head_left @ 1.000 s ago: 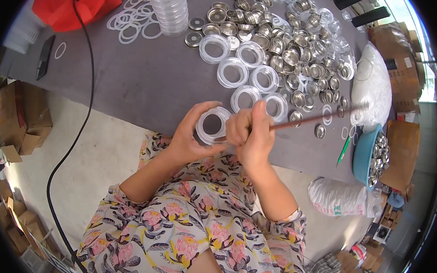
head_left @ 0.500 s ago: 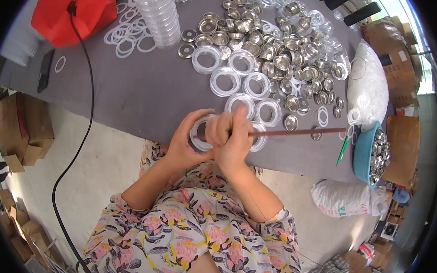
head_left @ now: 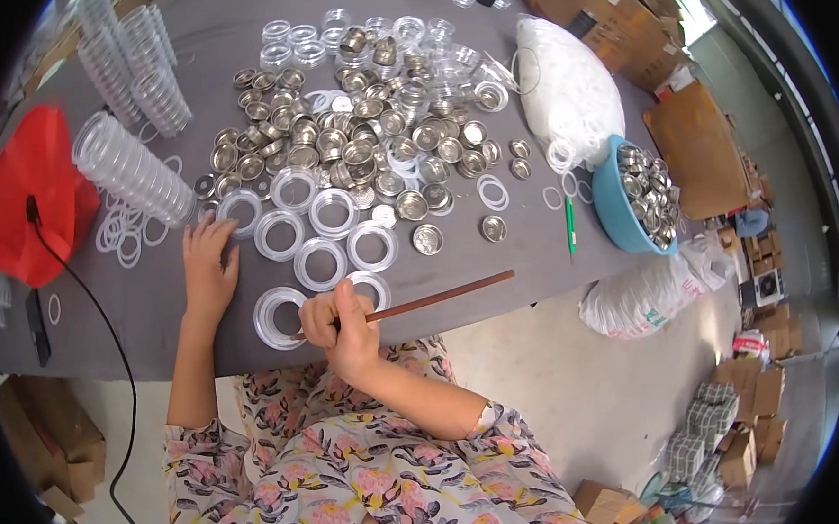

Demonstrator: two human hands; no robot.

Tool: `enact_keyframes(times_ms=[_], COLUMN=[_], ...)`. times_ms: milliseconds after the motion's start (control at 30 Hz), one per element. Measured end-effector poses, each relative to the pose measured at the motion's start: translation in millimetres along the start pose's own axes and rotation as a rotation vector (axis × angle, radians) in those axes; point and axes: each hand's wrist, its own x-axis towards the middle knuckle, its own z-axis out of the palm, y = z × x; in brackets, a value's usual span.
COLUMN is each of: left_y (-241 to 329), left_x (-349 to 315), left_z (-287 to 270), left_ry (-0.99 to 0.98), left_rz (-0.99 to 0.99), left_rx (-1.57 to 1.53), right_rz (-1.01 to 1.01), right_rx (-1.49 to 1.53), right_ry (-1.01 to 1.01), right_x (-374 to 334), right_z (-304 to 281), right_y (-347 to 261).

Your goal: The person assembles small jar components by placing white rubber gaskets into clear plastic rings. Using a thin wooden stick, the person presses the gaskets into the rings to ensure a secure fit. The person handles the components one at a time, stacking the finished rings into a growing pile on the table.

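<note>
Far left, a red bag (head_left: pixel 39 195) sits on the grey table (head_left: pixel 159 343), with a black cord (head_left: pixel 133 401) reaching from it toward the lower edge. Next come loose white rings (head_left: pixel 120 235) and a leaning stack of clear cups (head_left: pixel 135 171).

My left hand (head_left: pixel 210 262) lies back upward beside the stack. Its fingers are extended away from me, only slightly spread, with the thumb apart. The fingertips adjoin a clear ring-shaped piece (head_left: pixel 225 211); contact cannot be determined.

At centre, more such pieces lie flat in a staggered group, with heaped metal cups (head_left: pixel 359 152) behind. My right hand (head_left: pixel 347 339) is clenched around a brown stick (head_left: pixel 446 295), thumb uppermost. The stick's long axis runs obliquely: the short end points lower left, at the nearest ring piece (head_left: pixel 263 318); the long end projects upper right over the table. My fist obstructs that piece's right rim and part of a neighbouring one.

Rightward, a single metal cup (head_left: pixel 493 229) stands near the long end, followed by a green pen (head_left: pixel 571 224), a bulging white bag (head_left: pixel 571 94) and a blue basin (head_left: pixel 621 211) filled with metal cups.
</note>
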Motion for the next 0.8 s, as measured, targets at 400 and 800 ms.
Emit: enact_keyframes(times_ms=[400, 800], left_y=[-11.7, 77.2], left_x=[-15.1, -50.5], left_z=[-15.5, -85.0], left_ry=[0.152, -0.176], left_rz=[-0.089, 0.432], left_rx=[-0.213, -0.236], right_rz=[0.029, -0.118], right_rx=[0.067, 0.23], right_ry=[0.027, 0.148], right_x=[-5.3, -1.9], right_z=[-5.6, -19.2], right_y=[-7.3, -36.6])
